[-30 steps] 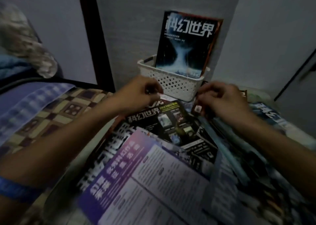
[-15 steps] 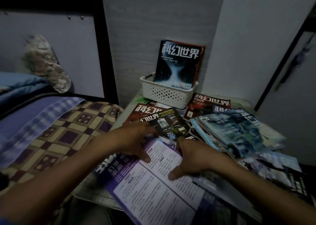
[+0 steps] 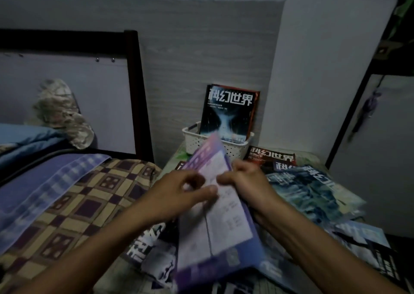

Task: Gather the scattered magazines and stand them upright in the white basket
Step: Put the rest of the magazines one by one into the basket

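Note:
A purple-and-white magazine [image 3: 220,228] is tilted up off the pile, blurred by motion. My left hand [image 3: 179,193] pinches its left edge and my right hand [image 3: 248,181] grips its right edge near the top. Behind it the white basket [image 3: 190,141] stands against the wall with one dark magazine [image 3: 228,112] upright in it. Several other magazines lie scattered flat: a red-and-black one [image 3: 271,158] by the basket, a blue one [image 3: 313,190] to the right, a dark one [image 3: 152,246] under the lifted magazine.
A bed with a checked blanket [image 3: 74,204] and blue bedding [image 3: 29,141] lies close on the left, its dark headboard frame [image 3: 136,92] beside the basket. A grey cabinet door [image 3: 376,150] stands at the right. The wall is right behind the basket.
Both hands have taken hold of the purple-and-white magazine, which lay flat before, and raised its far end toward the basket. The camera has pulled back and up.

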`<control>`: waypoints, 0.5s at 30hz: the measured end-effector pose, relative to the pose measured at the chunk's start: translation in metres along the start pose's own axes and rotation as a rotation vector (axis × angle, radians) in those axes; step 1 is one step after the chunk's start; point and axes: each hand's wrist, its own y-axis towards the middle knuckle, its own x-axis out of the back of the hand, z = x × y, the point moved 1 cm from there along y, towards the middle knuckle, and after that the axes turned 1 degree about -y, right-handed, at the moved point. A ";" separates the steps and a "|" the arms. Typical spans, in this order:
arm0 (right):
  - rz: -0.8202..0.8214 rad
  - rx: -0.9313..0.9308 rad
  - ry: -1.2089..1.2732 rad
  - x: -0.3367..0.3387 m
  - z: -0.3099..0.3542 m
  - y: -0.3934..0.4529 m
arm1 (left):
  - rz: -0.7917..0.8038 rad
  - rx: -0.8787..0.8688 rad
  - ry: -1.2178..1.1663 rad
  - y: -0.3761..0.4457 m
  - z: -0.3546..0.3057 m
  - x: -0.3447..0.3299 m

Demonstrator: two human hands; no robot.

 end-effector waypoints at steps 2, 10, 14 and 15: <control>-0.089 0.204 0.054 -0.001 0.025 -0.002 | 0.191 -0.084 -0.264 0.001 -0.022 0.012; 0.065 0.271 -0.064 0.010 0.021 -0.004 | -0.350 -0.123 -0.614 0.019 -0.018 -0.004; -0.093 0.041 0.137 0.037 0.004 0.014 | -0.269 -0.253 -0.708 0.027 0.012 0.007; -0.060 0.019 0.217 0.043 0.003 0.019 | -0.218 -0.277 -0.718 0.029 0.015 0.013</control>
